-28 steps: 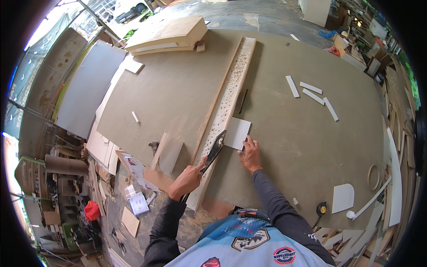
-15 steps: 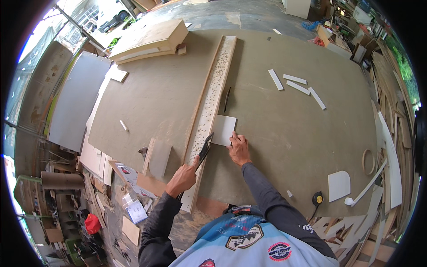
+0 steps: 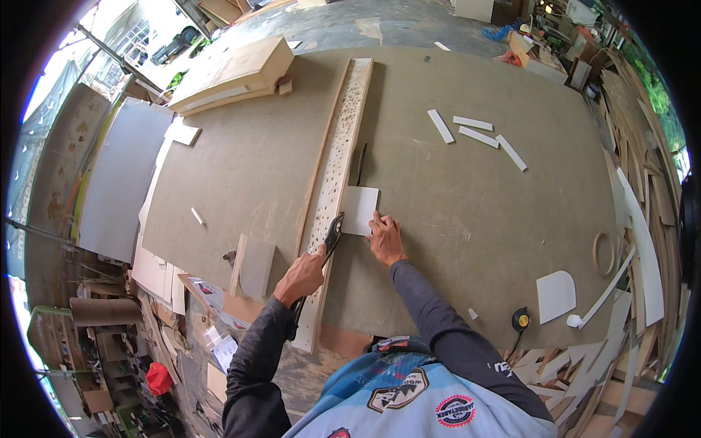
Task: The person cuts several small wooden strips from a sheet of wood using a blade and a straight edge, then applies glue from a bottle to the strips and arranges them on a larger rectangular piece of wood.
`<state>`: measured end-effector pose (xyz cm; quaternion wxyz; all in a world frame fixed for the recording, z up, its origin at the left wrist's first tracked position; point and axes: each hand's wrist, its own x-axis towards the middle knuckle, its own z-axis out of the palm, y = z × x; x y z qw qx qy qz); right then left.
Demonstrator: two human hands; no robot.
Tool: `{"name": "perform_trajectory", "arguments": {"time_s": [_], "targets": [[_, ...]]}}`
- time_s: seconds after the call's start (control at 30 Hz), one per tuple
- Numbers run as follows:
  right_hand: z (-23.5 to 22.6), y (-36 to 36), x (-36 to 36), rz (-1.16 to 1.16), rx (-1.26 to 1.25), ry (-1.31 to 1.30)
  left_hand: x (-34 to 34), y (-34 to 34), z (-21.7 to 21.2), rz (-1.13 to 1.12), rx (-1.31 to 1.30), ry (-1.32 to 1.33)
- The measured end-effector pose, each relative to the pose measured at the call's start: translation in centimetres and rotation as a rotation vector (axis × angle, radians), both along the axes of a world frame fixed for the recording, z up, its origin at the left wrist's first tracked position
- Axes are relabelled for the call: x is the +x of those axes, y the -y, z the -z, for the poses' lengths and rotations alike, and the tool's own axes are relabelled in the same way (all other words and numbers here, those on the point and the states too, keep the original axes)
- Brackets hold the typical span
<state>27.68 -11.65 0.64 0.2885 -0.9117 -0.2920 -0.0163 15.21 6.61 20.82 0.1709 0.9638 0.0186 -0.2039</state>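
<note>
A white square board (image 3: pixel 361 209) lies flat beside the right side of a long pale board dotted with small dark holes (image 3: pixel 338 146). My right hand (image 3: pixel 385 238) grips the square's lower right edge between its fingers. My left hand (image 3: pixel 301 277) is wrapped round a slim black hand tool (image 3: pixel 334 232), whose far end reaches the lower left corner of the square. The tool crosses the holed board's right edge; its exact kind cannot be made out. A thin dark rod (image 3: pixel 362 163) lies just beyond the square.
Several white strips (image 3: pixel 478 136) lie far right on the brown worktable (image 3: pixel 467 219). A wooden box (image 3: pixel 232 77) stands far left, and a block with a grey face (image 3: pixel 256 266) near left. A tape measure (image 3: pixel 521 320), a round-cornered white panel (image 3: pixel 556 296) and a ring (image 3: pixel 603 253) lie near right.
The whole view has shifted slightly, moving the table's things a little to the left. My left hand still holds the black tool, and my right hand stays at the square's edge.
</note>
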Motion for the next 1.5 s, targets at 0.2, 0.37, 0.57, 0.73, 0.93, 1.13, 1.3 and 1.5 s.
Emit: {"name": "perform_trajectory", "arguments": {"time_s": [0.2,0.37,0.57,0.73,0.93,1.13,1.3,1.5], "targets": [[-0.4,-0.2,1.5,-0.003,-0.040,0.009,2.1,-0.1,-0.3,-0.037,-0.019,-0.114],[-0.7,-0.3,3.0,-0.001,-0.064,0.022,3.6,0.0,-0.2,-0.044,-0.023,-0.059],[-1.1,-0.6,5.3,0.008,-0.085,0.031,5.6,-0.7,0.7,-0.031,-0.038,-0.002],[-1.3,-1.0,7.8,0.021,-0.119,0.007,8.4,-0.6,0.0,-0.071,-0.071,-0.048],[-1.1,-1.1,10.4,0.047,-0.116,0.066,11.4,-0.3,-0.3,-0.105,-0.100,-0.078],[-1.3,-1.4,12.7,0.055,-0.122,0.115,13.6,-1.1,1.1,-0.084,-0.091,-0.003],[-1.1,-1.4,14.4,0.061,-0.129,0.122,15.2,-0.7,0.4,-0.070,-0.077,0.011],[-1.9,-1.6,15.6,0.021,-0.165,0.036,16.3,-0.2,-1.3,-0.167,-0.127,-0.072]]}}
